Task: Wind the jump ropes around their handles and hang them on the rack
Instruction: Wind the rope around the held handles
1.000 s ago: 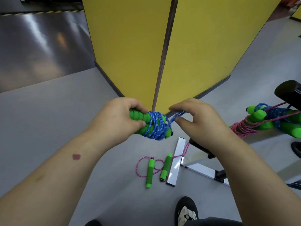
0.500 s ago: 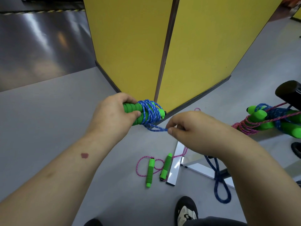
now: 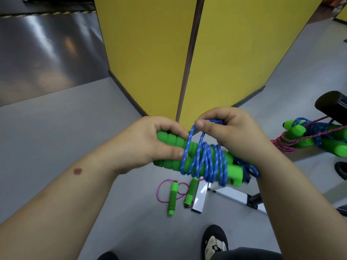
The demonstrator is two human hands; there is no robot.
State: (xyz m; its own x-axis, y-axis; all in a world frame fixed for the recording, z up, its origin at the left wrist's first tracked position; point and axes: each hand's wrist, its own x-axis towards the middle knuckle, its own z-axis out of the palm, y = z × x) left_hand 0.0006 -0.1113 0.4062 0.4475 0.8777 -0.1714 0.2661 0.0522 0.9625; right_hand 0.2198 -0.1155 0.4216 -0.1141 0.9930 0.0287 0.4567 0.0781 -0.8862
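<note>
My left hand (image 3: 150,143) grips two green foam handles (image 3: 174,152) held side by side. A blue rope (image 3: 206,162) is coiled several times around them. My right hand (image 3: 236,136) pinches a loop of that blue rope just above the handles. A pink jump rope (image 3: 165,192) with green handles lies loose on the floor below. At the right, wound ropes (image 3: 308,137) in blue and pink with green handles hang on the rack.
A yellow partition corner (image 3: 187,62) stands straight ahead. A white metal frame foot (image 3: 199,199) of the rack lies on the grey floor by the pink rope. A black padded roller (image 3: 332,106) is at the far right. My shoe (image 3: 216,241) is at the bottom.
My right hand rose from below the handles to above them, carrying the blue rope over in another turn. The dangling blue loop is now taken up. The handles look closer and lower.
</note>
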